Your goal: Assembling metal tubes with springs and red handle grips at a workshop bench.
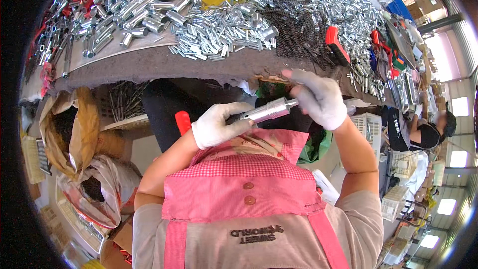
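My left hand [219, 125], in a white glove, is closed around a shiny silver metal cylinder [271, 111] with a stepped, ringed front and a narrow tip. It lies nearly level above my lap, its tip pointing right. A red handle [183, 122] shows beside my left wrist; whether it joins the cylinder is hidden. My right hand [321, 100], also gloved, is at the narrow tip with its fingers stretched out and apart. The tip reaches the edge of the glove, and I cannot tell how firmly they touch.
Ahead, a cloth-covered table [199, 67] bears heaps of metal tubes [144, 12], small pins [214, 35] and dark springs [301, 32]. A red-handled part [337, 45] lies near its edge. Open sacks [69, 134] stand at left. Another person [423, 129] sits at far right.
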`<state>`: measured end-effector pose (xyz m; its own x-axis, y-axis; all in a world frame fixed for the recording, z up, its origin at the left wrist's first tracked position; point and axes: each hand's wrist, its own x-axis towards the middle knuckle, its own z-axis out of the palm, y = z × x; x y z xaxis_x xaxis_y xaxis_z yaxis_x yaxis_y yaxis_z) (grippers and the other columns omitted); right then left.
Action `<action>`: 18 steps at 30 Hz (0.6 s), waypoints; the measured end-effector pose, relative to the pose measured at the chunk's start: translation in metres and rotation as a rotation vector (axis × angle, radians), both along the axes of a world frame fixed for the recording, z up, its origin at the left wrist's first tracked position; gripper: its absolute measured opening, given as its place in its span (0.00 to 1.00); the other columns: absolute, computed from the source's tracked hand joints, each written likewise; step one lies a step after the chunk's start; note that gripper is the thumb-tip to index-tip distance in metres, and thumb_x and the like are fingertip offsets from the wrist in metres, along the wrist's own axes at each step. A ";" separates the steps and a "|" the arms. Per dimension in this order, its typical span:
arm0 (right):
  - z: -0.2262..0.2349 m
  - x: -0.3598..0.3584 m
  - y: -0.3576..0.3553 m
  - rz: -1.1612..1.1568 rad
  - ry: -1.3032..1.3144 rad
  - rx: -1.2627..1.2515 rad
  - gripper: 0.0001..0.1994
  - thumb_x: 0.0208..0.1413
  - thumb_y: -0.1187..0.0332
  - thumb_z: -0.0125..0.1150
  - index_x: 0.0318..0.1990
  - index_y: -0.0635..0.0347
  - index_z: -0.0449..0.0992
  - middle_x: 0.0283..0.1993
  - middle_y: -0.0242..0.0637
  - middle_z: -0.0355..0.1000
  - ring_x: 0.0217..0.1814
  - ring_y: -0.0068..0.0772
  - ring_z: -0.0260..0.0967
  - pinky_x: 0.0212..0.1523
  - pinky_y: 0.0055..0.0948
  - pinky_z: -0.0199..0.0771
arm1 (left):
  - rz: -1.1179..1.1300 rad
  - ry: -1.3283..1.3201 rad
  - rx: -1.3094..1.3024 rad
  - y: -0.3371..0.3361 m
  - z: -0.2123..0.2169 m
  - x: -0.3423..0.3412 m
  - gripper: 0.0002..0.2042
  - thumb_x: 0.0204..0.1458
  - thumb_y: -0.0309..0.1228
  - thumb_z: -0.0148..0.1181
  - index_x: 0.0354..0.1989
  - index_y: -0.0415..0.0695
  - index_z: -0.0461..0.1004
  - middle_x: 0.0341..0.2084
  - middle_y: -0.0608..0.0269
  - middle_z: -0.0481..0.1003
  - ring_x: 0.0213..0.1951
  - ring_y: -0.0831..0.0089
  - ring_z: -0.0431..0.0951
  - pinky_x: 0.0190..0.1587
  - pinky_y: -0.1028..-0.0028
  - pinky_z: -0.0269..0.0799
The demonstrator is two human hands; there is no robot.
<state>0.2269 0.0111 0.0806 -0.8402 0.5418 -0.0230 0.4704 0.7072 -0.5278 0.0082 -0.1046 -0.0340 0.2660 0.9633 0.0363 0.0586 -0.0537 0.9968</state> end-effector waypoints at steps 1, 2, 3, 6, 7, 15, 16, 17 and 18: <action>-0.003 0.000 0.002 -0.007 0.117 -0.047 0.34 0.42 0.74 0.65 0.61 0.64 0.60 0.40 0.41 0.74 0.38 0.30 0.72 0.40 0.27 0.70 | -0.001 0.001 -0.001 0.000 0.000 0.000 0.16 0.51 0.30 0.57 0.47 0.36 0.72 0.34 0.55 0.77 0.36 0.74 0.75 0.43 0.74 0.70; -0.006 0.001 0.003 -0.015 0.233 -0.094 0.33 0.43 0.74 0.64 0.60 0.64 0.61 0.39 0.41 0.74 0.37 0.30 0.72 0.39 0.27 0.71 | 0.007 0.007 0.003 0.001 -0.001 0.001 0.16 0.51 0.30 0.57 0.47 0.36 0.72 0.34 0.56 0.77 0.36 0.74 0.75 0.43 0.74 0.70; -0.007 -0.007 -0.005 -0.062 0.382 -0.262 0.29 0.44 0.75 0.62 0.58 0.64 0.64 0.36 0.40 0.73 0.36 0.29 0.72 0.39 0.26 0.71 | 0.015 0.014 0.007 0.001 -0.002 0.001 0.16 0.51 0.30 0.57 0.47 0.36 0.72 0.33 0.56 0.77 0.36 0.75 0.75 0.43 0.74 0.70; -0.001 -0.002 0.000 0.041 0.047 -0.136 0.28 0.44 0.74 0.62 0.57 0.64 0.65 0.36 0.40 0.72 0.38 0.26 0.70 0.39 0.25 0.70 | -0.045 -0.024 -0.047 0.002 0.007 0.000 0.16 0.51 0.30 0.57 0.47 0.36 0.71 0.32 0.58 0.77 0.35 0.76 0.75 0.42 0.74 0.70; -0.005 0.000 0.001 -0.026 0.101 -0.078 0.29 0.44 0.74 0.62 0.58 0.64 0.64 0.36 0.40 0.72 0.37 0.26 0.70 0.40 0.24 0.70 | -0.046 -0.025 -0.047 0.002 0.007 0.000 0.16 0.51 0.30 0.57 0.47 0.36 0.71 0.32 0.58 0.77 0.35 0.76 0.75 0.42 0.74 0.70; -0.074 -0.019 -0.006 0.137 0.819 -1.144 0.46 0.41 0.66 0.70 0.66 0.62 0.47 0.64 0.46 0.57 0.67 0.43 0.52 0.65 0.39 0.51 | -0.221 -0.222 -0.396 0.012 0.006 0.003 0.17 0.53 0.33 0.55 0.48 0.37 0.71 0.28 0.61 0.76 0.30 0.77 0.74 0.36 0.75 0.70; -0.067 -0.023 -0.021 -0.026 0.786 -1.380 0.32 0.49 0.64 0.63 0.61 0.60 0.58 0.47 0.40 0.70 0.54 0.40 0.65 0.58 0.35 0.58 | -0.177 -0.211 -0.422 0.011 0.005 0.005 0.17 0.52 0.34 0.55 0.49 0.39 0.71 0.25 0.61 0.75 0.27 0.78 0.73 0.33 0.74 0.70; -0.095 -0.030 -0.016 0.044 1.085 -1.478 0.24 0.52 0.63 0.60 0.55 0.59 0.62 0.38 0.37 0.69 0.45 0.36 0.65 0.52 0.32 0.60 | -0.139 -0.189 -0.443 0.010 0.005 0.012 0.18 0.52 0.34 0.56 0.50 0.40 0.70 0.23 0.62 0.74 0.25 0.79 0.72 0.29 0.74 0.69; -0.107 -0.046 -0.015 0.119 1.385 -1.564 0.17 0.56 0.63 0.56 0.50 0.58 0.66 0.29 0.33 0.67 0.36 0.32 0.65 0.46 0.30 0.63 | 0.185 0.117 0.259 0.012 -0.002 0.027 0.19 0.51 0.35 0.57 0.50 0.42 0.70 0.20 0.61 0.72 0.20 0.79 0.71 0.23 0.72 0.67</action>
<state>0.1808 -0.0042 -0.0267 -0.7249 0.6505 0.2265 -0.6688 -0.5858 -0.4578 0.0349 -0.0929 -0.0356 0.1041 0.9584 0.2659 0.2043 -0.2822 0.9373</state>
